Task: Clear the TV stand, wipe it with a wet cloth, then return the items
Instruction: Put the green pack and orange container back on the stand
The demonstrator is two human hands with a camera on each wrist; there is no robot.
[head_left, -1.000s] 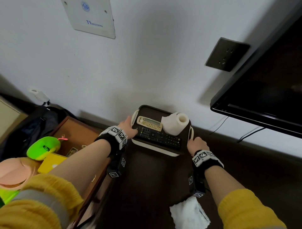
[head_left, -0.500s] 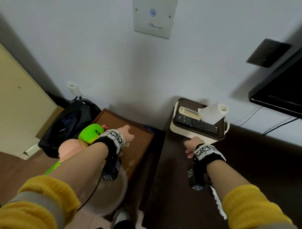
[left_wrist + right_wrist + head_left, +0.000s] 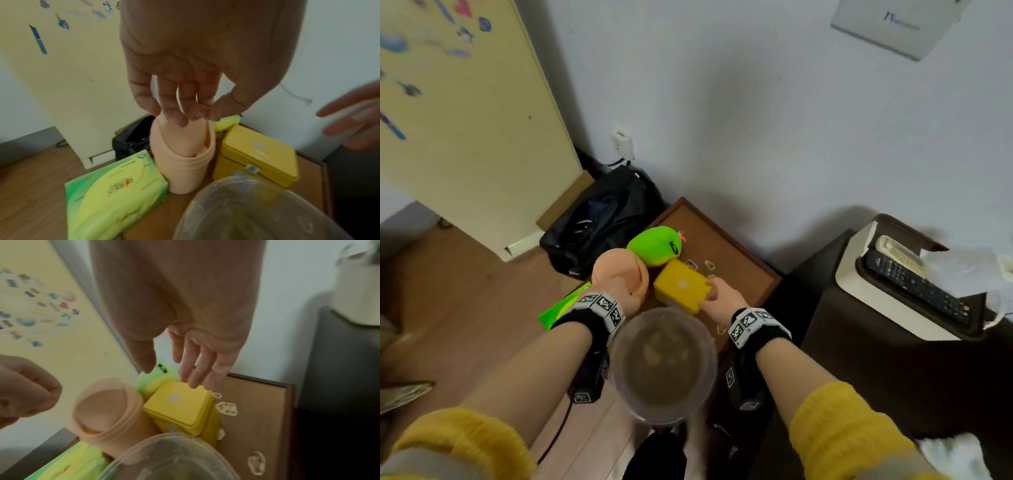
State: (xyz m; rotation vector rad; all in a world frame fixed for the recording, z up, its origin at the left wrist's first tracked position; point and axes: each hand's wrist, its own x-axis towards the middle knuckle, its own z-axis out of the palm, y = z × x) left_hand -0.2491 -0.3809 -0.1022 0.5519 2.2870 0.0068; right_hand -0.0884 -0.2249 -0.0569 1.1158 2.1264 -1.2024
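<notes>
On the dark TV stand [image 3: 893, 370] at the right sits a tray [image 3: 876, 291] with remotes and a paper roll. The low wooden side table [image 3: 729, 246] carries a peach cup [image 3: 619, 274], a yellow box [image 3: 681, 284], a green plush toy [image 3: 654, 244], a green tissue pack [image 3: 558, 308] and a clear bowl [image 3: 664, 363]. My left hand [image 3: 631, 301] hovers at the peach cup's [image 3: 180, 162] rim, fingers loosely curled, holding nothing. My right hand [image 3: 172, 374] is spread, straight fingers reaching the yellow box's [image 3: 180, 404] far edge.
A black bag [image 3: 602, 219] lies on the floor behind the side table, by a cream door [image 3: 465, 120]. A white cloth [image 3: 955, 455] lies at the near right on the stand. Stickers [image 3: 226, 407] dot the side table top.
Both hands let go of the tray on the TV stand and swung left to the side table. The view turned left with them; the tray stays on the stand.
</notes>
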